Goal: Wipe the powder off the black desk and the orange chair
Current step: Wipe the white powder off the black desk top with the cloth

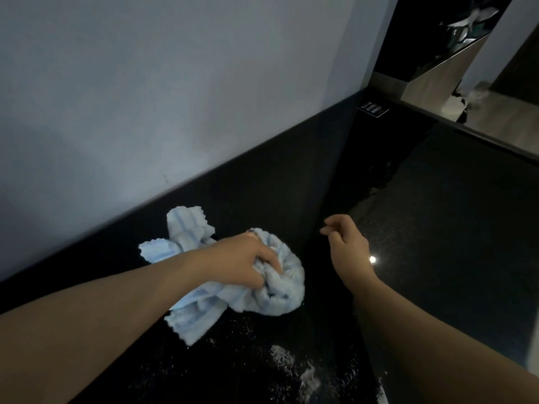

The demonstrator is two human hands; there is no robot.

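Observation:
My left hand (248, 262) grips a bunched light blue cloth (280, 290) that lies on the black desk (256, 205). White powder (284, 358) is scattered on the desk just below the cloth, toward the bottom of the view, with a thicker patch (310, 377) beside it. My right hand (347, 244) hovers to the right of the cloth, over the desk's edge, with its fingers loosely curled and nothing in it. The orange chair is not in view.
A pale grey wall (175, 97) rises behind the desk. Right of the desk lies a dark speckled floor (452, 228) with a bright light reflection. A small black sign (373, 108) sits at the desk's far end. A mirror or glass panel (495, 112) stands at upper right.

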